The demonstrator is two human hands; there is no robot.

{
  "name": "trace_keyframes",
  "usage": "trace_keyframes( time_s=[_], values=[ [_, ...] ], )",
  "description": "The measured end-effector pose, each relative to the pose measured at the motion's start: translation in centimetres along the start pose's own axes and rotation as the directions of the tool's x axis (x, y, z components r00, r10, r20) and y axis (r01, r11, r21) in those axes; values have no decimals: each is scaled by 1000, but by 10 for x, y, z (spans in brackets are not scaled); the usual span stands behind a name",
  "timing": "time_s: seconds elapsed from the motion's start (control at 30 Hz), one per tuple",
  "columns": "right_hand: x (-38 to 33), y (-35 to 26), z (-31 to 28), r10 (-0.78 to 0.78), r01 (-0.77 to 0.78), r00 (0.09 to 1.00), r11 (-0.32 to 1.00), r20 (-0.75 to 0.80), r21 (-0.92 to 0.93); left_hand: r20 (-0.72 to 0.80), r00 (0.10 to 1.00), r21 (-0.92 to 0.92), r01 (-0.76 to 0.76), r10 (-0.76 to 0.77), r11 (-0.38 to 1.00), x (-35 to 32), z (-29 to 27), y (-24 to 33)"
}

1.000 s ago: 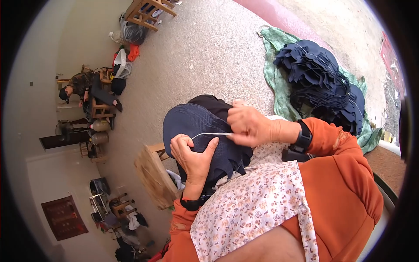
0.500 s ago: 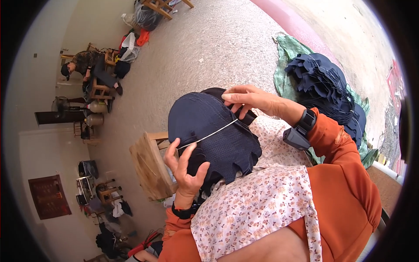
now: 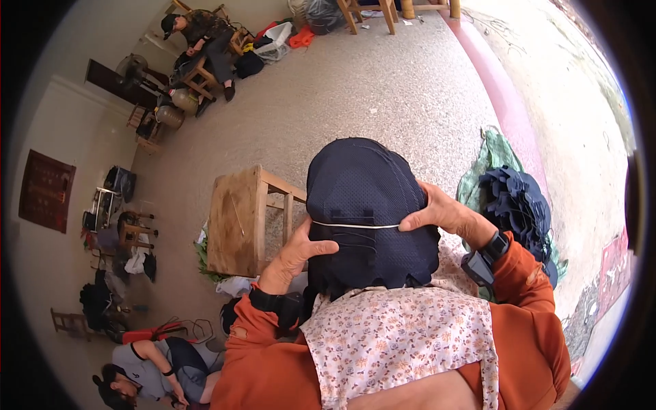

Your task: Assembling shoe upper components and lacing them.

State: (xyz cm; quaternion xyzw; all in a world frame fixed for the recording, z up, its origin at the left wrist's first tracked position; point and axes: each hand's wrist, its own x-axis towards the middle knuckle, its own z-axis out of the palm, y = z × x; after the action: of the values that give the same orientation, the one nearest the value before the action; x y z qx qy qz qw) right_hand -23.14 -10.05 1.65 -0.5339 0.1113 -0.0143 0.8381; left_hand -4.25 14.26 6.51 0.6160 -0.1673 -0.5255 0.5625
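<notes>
Clamping from both sides, the left hand (image 3: 295, 254) and right hand (image 3: 445, 213) are holding a stack of navy mesh fabric pieces (image 3: 369, 188). It is resting against the floral apron (image 3: 403, 335), right of the wooden stool (image 3: 234, 225). Both hands are no longer stretching the pale band (image 3: 355, 225); it is now lying across the stack's face, apparently binding the pieces together.

A thick stack of navy mesh fabric pieces (image 3: 376, 188), rounded at the far end and jagged along the near edge, lies against the floral apron (image 3: 403, 335). A thin white band (image 3: 359, 225) runs crosswise, nearly straight, over its middle.
</notes>
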Motion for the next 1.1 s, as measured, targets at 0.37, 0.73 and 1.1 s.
trace_keyframes(
  time_s=[0.37,0.73,1.1],
  values=[
    [-48,-54,25,-544,564,801,547,249,-619,292,756,623,-615,585,484,-46,16,21],
    [-5,0,7,-387,485,870,571,304,-663,266,768,739,-550,582,388,-4,1,-24],
    [-21,-30,24,-476,534,824,474,306,-700,392,715,740,-619,579,263,13,0,-19]
  ],
)
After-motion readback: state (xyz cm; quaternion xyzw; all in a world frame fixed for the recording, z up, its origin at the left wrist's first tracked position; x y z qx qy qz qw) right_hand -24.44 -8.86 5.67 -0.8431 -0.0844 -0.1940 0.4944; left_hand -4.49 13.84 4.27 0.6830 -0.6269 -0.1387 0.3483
